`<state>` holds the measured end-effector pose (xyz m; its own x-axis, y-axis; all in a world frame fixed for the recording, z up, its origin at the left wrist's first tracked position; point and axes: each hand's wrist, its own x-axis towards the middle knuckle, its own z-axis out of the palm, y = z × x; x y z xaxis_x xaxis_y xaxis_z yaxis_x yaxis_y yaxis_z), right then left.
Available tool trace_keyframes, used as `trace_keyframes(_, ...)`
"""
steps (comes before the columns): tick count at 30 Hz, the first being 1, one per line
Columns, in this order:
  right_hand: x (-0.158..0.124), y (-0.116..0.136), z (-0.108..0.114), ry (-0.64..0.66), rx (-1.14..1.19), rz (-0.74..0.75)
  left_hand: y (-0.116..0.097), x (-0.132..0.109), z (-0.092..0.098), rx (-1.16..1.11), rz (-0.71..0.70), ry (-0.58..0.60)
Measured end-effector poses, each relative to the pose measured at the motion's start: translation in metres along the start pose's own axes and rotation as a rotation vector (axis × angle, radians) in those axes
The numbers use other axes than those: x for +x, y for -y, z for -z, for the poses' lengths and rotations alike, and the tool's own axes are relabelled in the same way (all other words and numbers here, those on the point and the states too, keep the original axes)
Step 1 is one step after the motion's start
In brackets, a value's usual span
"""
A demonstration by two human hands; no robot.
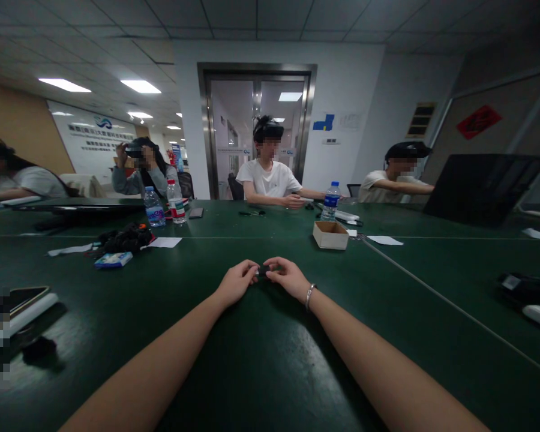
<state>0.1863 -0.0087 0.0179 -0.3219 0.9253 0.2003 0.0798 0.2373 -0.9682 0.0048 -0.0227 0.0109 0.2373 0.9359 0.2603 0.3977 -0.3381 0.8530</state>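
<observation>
Both my hands meet over the dark green table (252, 336), with a small black object (263, 272) between them. The fingertips of my left hand (239, 281) pinch its left end, where a pale glint shows. From the other side, my right hand (290, 277) closes thumb and fingers on its right end. A silver bracelet (311, 296) circles my right wrist. The object is too small and too covered by fingers for me to tell its kind.
An open cardboard box (330, 239) stands beyond my right hand, with a water bottle (330, 203) behind it. Two more bottles, black tangled gear (123, 239) and a blue packet (113, 260) lie left. A phone (22, 300) is near left. Several people sit across.
</observation>
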Motion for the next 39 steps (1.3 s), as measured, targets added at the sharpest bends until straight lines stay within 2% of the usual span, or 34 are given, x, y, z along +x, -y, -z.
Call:
trace_keyframes(7,0.005,-0.011,-0.001,-0.036,-0.158,0.014,-0.002,0.005,0.001,0.101,0.047,0.024)
trace_keyframes(14,0.036,-0.013,0.003,-0.081,-0.222,-0.023,0.004,0.043,0.008,0.094,0.153,0.101)
trace_keyframes(16,0.045,-0.012,0.003,-0.13,-0.258,-0.053,0.009,0.053,0.007,0.107,0.146,0.074)
trace_keyframes(20,0.056,-0.012,0.001,-0.211,-0.277,-0.087,0.02,0.065,0.003,0.203,0.139,-0.082)
trace_keyframes(23,0.059,-0.012,-0.001,-0.193,-0.232,-0.116,0.029,0.07,0.004,0.184,0.165,-0.078)
trace_keyframes(26,0.061,-0.012,0.0,-0.163,-0.174,-0.134,0.034,0.073,0.005,0.149,0.187,-0.047)
trace_keyframes(29,0.061,-0.015,0.002,-0.161,-0.134,-0.084,0.034,0.072,0.005,0.133,0.164,-0.062)
trace_keyframes(34,0.058,-0.016,0.004,-0.121,-0.062,-0.052,0.031,0.064,0.009,-0.074,0.129,-0.009)
trace_keyframes(39,0.055,-0.013,0.004,-0.096,-0.049,-0.063,0.025,0.057,0.016,-0.183,0.114,-0.035)
